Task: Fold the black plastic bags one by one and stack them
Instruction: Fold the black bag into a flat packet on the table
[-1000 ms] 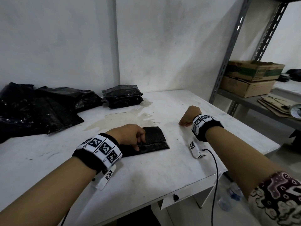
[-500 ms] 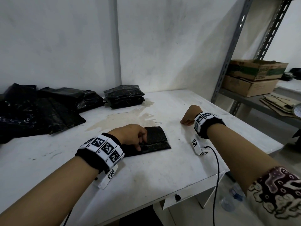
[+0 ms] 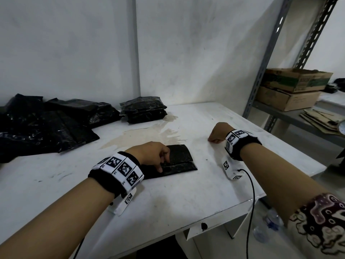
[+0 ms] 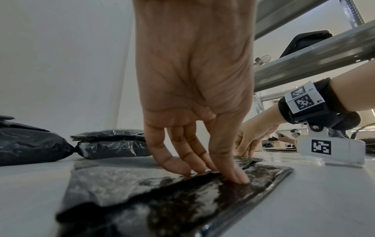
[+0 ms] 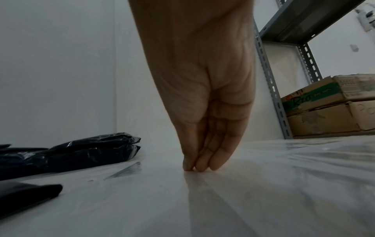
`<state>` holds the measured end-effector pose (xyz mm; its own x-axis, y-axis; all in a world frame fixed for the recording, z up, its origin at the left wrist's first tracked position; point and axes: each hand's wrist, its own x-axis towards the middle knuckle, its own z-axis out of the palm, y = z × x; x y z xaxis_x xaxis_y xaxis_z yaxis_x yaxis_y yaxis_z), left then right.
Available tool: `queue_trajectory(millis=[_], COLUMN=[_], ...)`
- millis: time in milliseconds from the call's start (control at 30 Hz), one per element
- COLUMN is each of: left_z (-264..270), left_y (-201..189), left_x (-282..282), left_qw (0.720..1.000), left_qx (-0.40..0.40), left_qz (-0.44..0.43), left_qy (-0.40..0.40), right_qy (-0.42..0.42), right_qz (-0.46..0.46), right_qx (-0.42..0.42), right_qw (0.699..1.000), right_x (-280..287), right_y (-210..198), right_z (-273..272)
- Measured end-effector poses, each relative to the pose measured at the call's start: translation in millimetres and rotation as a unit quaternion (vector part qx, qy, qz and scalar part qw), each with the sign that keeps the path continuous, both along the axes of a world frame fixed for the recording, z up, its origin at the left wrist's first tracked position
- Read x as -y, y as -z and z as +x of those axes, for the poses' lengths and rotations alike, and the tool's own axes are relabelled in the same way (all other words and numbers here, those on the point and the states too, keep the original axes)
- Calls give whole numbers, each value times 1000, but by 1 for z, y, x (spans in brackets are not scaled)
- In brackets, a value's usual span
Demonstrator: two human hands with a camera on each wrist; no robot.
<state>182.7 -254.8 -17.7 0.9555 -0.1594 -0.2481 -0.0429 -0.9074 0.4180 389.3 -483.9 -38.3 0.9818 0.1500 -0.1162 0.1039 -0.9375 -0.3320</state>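
- I am pressing my left hand down on the folded bag at lower centre of the head view; the grip is released, straight fingertips pinning the fold line, I judge so the slippery plastic does not spring open.
- The folded bag is lying flat on the surface, its long axis running left to right across the frame, tilting slightly down toward the right, with the fold seam along that axis.
- My right hand is resting at centre right, well apart from the bag; fingertips touching the bare surface, grasping nothing, probably idling until the next bag.
- Farther back, the stack of folded bags is sitting by the wall at upper centre.
- The unfolded bags are lying heaped at the left.
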Motion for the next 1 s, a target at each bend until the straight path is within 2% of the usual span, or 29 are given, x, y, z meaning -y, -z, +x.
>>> queue_trajectory(millis=[67,200,333,500,633,800,900,1000], left_z=[-1,-1,-1,-1,-1,-2,-2,-2], left_y=[0,-1,0,0,0,0,-1,-1], left_x=[0,1,1,1,0,0,1,3], left_qw=[1000,1000,1000,1000,1000,1000,1000,1000], left_qx=[1,5,2,-1,1,1,0,1], left_qz=[-1,6,1,-3,-1,2,7,13], left_qy=[0,2,-3,-3,-5,-6,-4,-2], right_qy=[3,8,5,-14,-46,-81,-72,-61], right_qz=[-6,49,59,-14,-24,13,75,88], right_qx=[21,2,4,18,7,-15,-19,-10], right_qw=[1000,999,998,1000,999,996,994,994], right_x=[1,6,6,-4,1,13,18,17], right_y=[-3,-4,-6,-4,-3,-8,-11,-12], right_z=[-2,-3,-3,-9,-7,-8,-10,-12])
